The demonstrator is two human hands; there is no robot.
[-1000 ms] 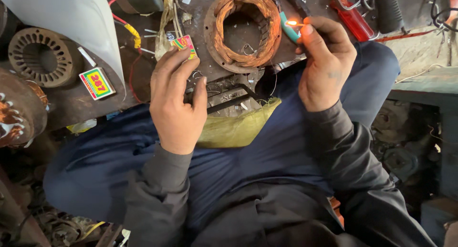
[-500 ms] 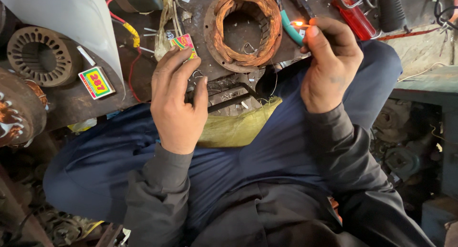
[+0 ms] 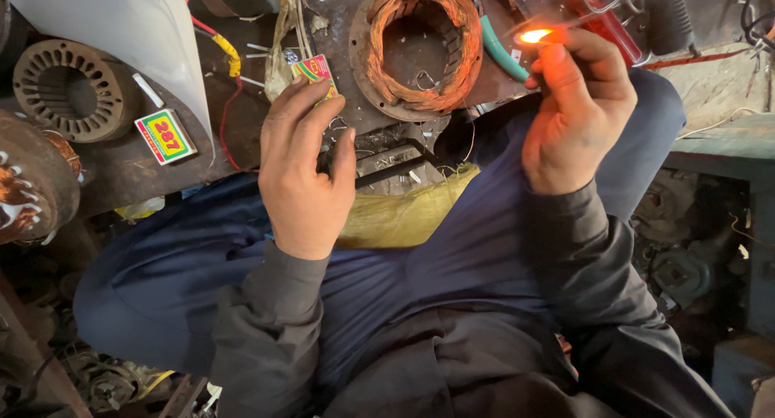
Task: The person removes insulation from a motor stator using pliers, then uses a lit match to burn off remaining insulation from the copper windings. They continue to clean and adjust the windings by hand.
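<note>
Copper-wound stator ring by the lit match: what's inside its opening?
Inside the stator ring the hole is mostly dark, with a small loop of wire near its lower edge. The surface beneath is too shadowed to make out. The right hand holds the burning match beside it.

Dim, soft daylight from above; the lit match flame (image 3: 534, 36) glares orange, corners shadowed.

Both arms were reaching forward out of dark grey sleeves, elbows tucked back near the body. Left hand (image 3: 305, 172) sat palm-down around 10 o'clock from the lap, fingers (image 3: 303, 103) stretched toward 12 and pinched together at the tips, thumb lying alongside at the right edge. Right hand (image 3: 577, 111) was up at about 1 o'clock, back of the hand showing, fingers curled in tight with thumb and forefinger pressed together at the top.
</note>
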